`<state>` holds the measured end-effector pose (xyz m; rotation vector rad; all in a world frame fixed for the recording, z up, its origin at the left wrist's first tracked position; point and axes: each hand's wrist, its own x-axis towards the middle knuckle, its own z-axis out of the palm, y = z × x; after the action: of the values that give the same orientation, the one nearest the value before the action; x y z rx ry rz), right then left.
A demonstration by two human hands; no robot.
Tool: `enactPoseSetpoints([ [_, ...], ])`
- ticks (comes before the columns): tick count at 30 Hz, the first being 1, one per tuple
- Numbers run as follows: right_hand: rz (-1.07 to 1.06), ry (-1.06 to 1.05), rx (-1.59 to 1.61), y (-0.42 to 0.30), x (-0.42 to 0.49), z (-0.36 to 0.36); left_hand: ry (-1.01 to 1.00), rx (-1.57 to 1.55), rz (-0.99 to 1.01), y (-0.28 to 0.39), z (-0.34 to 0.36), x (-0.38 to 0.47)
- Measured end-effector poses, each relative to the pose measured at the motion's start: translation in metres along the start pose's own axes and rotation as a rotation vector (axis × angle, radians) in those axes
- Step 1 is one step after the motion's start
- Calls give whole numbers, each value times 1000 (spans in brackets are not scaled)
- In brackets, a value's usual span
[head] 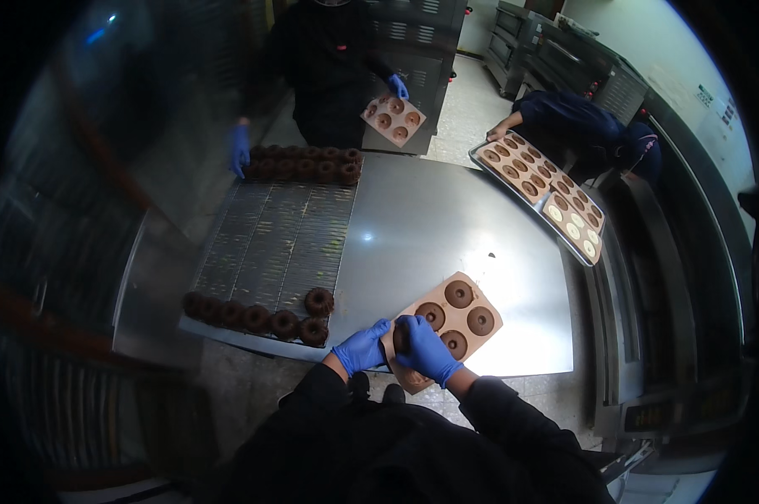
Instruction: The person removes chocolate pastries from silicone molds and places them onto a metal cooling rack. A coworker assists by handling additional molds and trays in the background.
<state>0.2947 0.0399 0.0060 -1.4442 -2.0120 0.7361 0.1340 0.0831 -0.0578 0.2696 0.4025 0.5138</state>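
In blue gloves, my left hand (361, 347) grips the left edge of a tan silicone baking mould (471, 346), partly over the steel table's near edge. My right hand (427, 350) closes on a dark chocolate ring cake (402, 337) at the mould's left end, its fingers hiding much of it. Several brown cakes still sit in the mould's round cavities. Left of my hands, a wire cooling rack (278, 236) bears a row of fluted chocolate cakes (255, 319) along its near edge, with a single one (319, 302) behind the row's right end.
Across the steel table (411, 214), a co-worker in blue gloves holds another mould (394, 121) and reaches to cakes (303, 165) on the rack's far end. At right, a second person bends over a metal tray (524, 198) of filled moulds. Ovens (581, 63) stand behind. A dark crumb (491, 255) lies on the table.
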Motion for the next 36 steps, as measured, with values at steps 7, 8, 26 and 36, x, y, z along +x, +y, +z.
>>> enactPoseSetpoints([
  [7,15,58,83,3,7,-3,-90,-47,-31,11,-2,-4],
  [8,22,73,127,4,8,-4,-77,-48,-61,15,-6,-3],
  [26,161,404,829,41,46,10,81,-516,299,46,-40,-3],
  [36,348,496,910,63,25,9,876,1221,414,187,-173,-72],
])
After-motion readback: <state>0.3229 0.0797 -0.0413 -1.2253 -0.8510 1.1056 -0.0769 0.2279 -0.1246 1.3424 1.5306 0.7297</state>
